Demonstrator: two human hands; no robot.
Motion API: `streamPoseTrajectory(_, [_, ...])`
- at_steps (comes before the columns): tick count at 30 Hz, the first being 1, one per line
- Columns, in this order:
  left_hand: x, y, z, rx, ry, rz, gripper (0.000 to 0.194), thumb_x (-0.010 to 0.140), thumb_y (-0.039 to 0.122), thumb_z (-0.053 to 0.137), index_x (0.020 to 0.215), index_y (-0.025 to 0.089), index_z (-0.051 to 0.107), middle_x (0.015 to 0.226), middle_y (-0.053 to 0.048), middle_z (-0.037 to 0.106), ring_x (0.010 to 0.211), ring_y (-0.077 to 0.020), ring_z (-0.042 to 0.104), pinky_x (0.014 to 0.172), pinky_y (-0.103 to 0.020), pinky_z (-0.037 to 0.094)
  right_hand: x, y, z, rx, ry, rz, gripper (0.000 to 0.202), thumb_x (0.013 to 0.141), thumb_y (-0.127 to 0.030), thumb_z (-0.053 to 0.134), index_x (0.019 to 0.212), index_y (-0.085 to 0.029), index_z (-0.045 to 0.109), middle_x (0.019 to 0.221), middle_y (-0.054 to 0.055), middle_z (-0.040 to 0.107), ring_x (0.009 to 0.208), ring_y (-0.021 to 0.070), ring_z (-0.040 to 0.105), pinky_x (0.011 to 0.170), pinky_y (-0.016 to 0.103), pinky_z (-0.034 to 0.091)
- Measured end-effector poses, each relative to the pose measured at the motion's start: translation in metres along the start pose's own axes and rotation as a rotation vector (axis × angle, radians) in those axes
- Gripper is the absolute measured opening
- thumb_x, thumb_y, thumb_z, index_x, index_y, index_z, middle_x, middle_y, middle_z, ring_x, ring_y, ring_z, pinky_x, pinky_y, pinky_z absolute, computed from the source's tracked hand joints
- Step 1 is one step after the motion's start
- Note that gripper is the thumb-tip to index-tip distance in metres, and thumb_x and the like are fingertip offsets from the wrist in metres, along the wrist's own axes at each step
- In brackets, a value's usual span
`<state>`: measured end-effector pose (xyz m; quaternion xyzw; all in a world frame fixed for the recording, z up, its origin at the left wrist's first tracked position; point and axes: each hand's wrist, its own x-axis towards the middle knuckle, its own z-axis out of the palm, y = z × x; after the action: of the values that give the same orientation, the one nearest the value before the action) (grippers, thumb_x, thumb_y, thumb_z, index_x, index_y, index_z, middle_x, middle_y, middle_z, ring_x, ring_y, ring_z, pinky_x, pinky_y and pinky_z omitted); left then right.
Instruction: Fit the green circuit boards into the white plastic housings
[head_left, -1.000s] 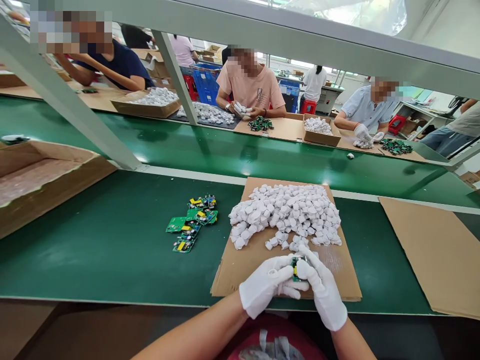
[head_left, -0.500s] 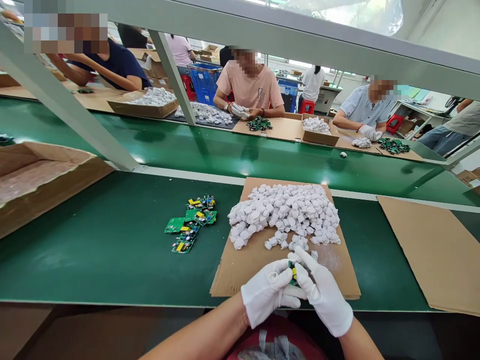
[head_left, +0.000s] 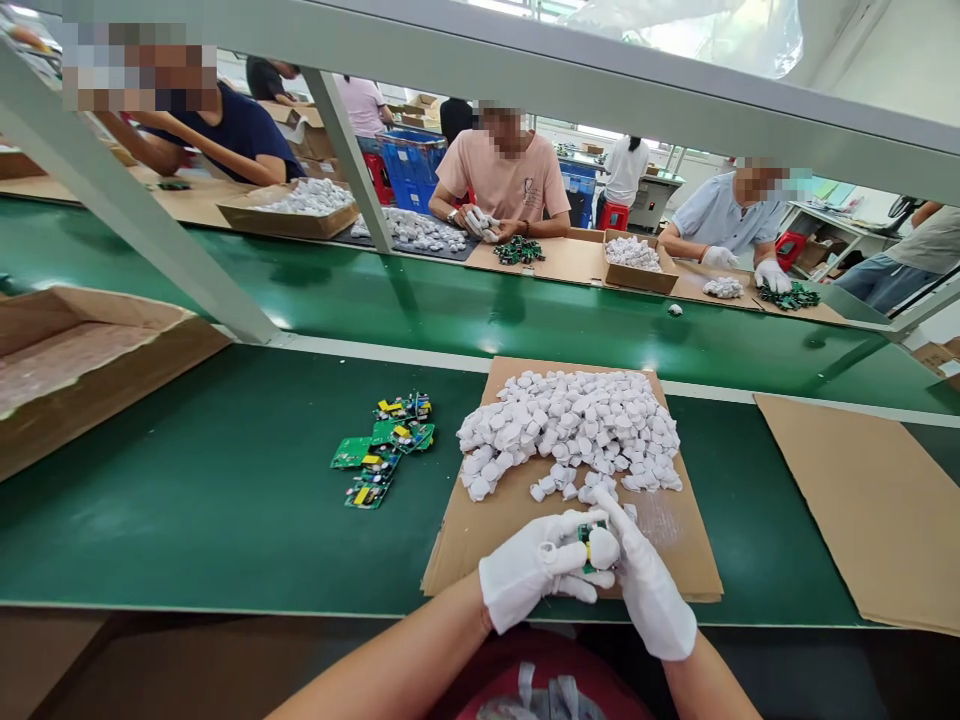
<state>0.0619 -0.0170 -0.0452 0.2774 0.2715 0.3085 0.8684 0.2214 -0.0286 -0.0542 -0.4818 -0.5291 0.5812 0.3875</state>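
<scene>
Near the front edge of the cardboard, my white-gloved left hand (head_left: pixel 529 570) is closed on a small green circuit board (head_left: pixel 586 553) with a yellow part on it. My gloved right hand (head_left: pixel 645 570) is at the board's right side, fingers stretched along it and closed against it. A rounded white shape (head_left: pixel 602 548) covers part of the board; whether it is my right thumb tip or a white piece, I cannot tell. Just beyond my fingers lies a large heap of small white pieces (head_left: pixel 570 425) on the cardboard sheet (head_left: pixel 480 545).
Several circuit boards (head_left: pixel 382 450) lie on the green bench (head_left: pixel 225 520) to the left. A cardboard box (head_left: pixel 112 380) stands far left, a flat cardboard sheet (head_left: pixel 862 500) far right. Across the bench, co-workers sit beyond a metal frame (head_left: pixel 345 160), with boxes of white pieces (head_left: pixel 634 252).
My right fingers and thumb have shifted over the board, and a rounded white shape now covers part of it. Across the bench, the co-worker at right has moved a gloved hand onto the boards.
</scene>
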Motion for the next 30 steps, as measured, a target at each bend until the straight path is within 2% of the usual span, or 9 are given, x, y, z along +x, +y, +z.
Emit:
streamPoseTrajectory(4, [0.000, 0.002, 0.002, 0.096, -0.060, 0.080, 0.052, 0.068, 0.042, 0.071, 0.112, 0.017, 0.059, 0.091, -0.009, 0.063, 0.077, -0.0156, 0.062, 0.061, -0.021, 0.051, 0.003, -0.007, 0.003, -0.162, 0.016, -0.028, 0.039, 0.086, -0.047, 0.048, 0.109, -0.021, 0.065, 0.107, 0.006, 0.067, 0.104, 0.0238, 0.058, 0.098, 0.039, 0.039])
streamPoseTrajectory(7, [0.003, 0.000, 0.003, 0.231, 0.031, 0.147, 0.048, 0.070, 0.043, 0.068, 0.107, 0.014, 0.060, 0.074, -0.006, 0.062, 0.061, -0.0108, 0.058, 0.047, -0.016, 0.047, 0.003, -0.009, 0.006, -0.179, -0.004, -0.044, 0.037, 0.088, -0.045, 0.045, 0.103, -0.020, 0.067, 0.096, 0.005, 0.070, 0.090, 0.0218, 0.062, 0.089, 0.035, 0.045])
streamPoseTrajectory(9, [0.004, -0.001, 0.004, 0.253, 0.087, 0.159, 0.046, 0.073, 0.043, 0.065, 0.108, 0.013, 0.060, 0.070, -0.005, 0.061, 0.056, -0.0098, 0.056, 0.042, -0.015, 0.044, 0.004, -0.008, 0.007, -0.127, -0.027, -0.050, 0.039, 0.089, -0.046, 0.042, 0.107, -0.019, 0.065, 0.100, 0.005, 0.070, 0.094, 0.0221, 0.062, 0.091, 0.036, 0.044])
streamPoseTrajectory(12, [0.005, 0.001, 0.006, 0.229, 0.066, 0.127, 0.043, 0.073, 0.043, 0.065, 0.104, 0.014, 0.060, 0.077, -0.006, 0.062, 0.060, -0.0109, 0.058, 0.043, -0.016, 0.046, 0.004, -0.007, 0.006, -0.115, -0.023, -0.072, 0.040, 0.090, -0.046, 0.040, 0.109, -0.021, 0.064, 0.109, 0.005, 0.067, 0.103, 0.0225, 0.059, 0.097, 0.037, 0.040])
streamPoseTrajectory(18, [0.011, -0.004, 0.002, 0.303, 0.222, 0.143, 0.034, 0.075, 0.043, 0.060, 0.072, 0.009, 0.061, 0.055, -0.002, 0.055, 0.038, -0.0047, 0.045, 0.030, -0.012, 0.032, 0.006, -0.005, 0.009, -0.194, 0.009, -0.076, 0.035, 0.089, -0.044, 0.043, 0.108, -0.023, 0.064, 0.114, 0.005, 0.065, 0.108, 0.0212, 0.057, 0.101, 0.037, 0.037])
streamPoseTrajectory(24, [0.012, -0.011, -0.003, 0.029, 0.053, 0.099, 0.048, 0.072, 0.050, 0.063, 0.102, 0.013, 0.060, 0.073, -0.004, 0.057, 0.058, -0.0110, 0.057, 0.040, -0.017, 0.045, 0.004, 0.003, 0.004, -0.200, 0.040, -0.062, 0.041, 0.091, -0.046, 0.036, 0.108, -0.022, 0.065, 0.113, 0.005, 0.066, 0.111, 0.0235, 0.054, 0.104, 0.043, 0.033])
streamPoseTrajectory(26, [0.010, -0.011, -0.001, 0.006, 0.052, 0.125, 0.045, 0.074, 0.049, 0.061, 0.101, 0.013, 0.060, 0.074, -0.004, 0.057, 0.059, -0.0106, 0.057, 0.042, -0.016, 0.045, 0.002, 0.002, 0.004, -0.202, 0.015, -0.080, 0.044, 0.091, -0.047, 0.034, 0.111, -0.021, 0.062, 0.108, 0.005, 0.067, 0.104, 0.0229, 0.058, 0.097, 0.039, 0.041])
streamPoseTrajectory(28, [0.009, -0.010, 0.003, 0.051, 0.040, 0.153, 0.043, 0.076, 0.050, 0.058, 0.095, 0.012, 0.060, 0.071, -0.005, 0.058, 0.058, -0.0103, 0.055, 0.043, -0.016, 0.045, 0.001, 0.000, 0.005, -0.263, 0.006, -0.100, 0.041, 0.088, -0.047, 0.043, 0.114, -0.021, 0.060, 0.098, 0.005, 0.069, 0.088, 0.0205, 0.062, 0.081, 0.032, 0.049])
streamPoseTrajectory(30, [0.007, -0.008, 0.007, 0.099, 0.021, 0.173, 0.044, 0.075, 0.053, 0.057, 0.089, 0.012, 0.059, 0.069, -0.005, 0.059, 0.057, -0.0104, 0.055, 0.045, -0.017, 0.045, 0.001, -0.003, 0.007, -0.360, 0.037, -0.106, 0.035, 0.083, -0.045, 0.053, 0.107, -0.020, 0.061, 0.084, 0.002, 0.069, 0.070, 0.0168, 0.061, 0.066, 0.025, 0.049])
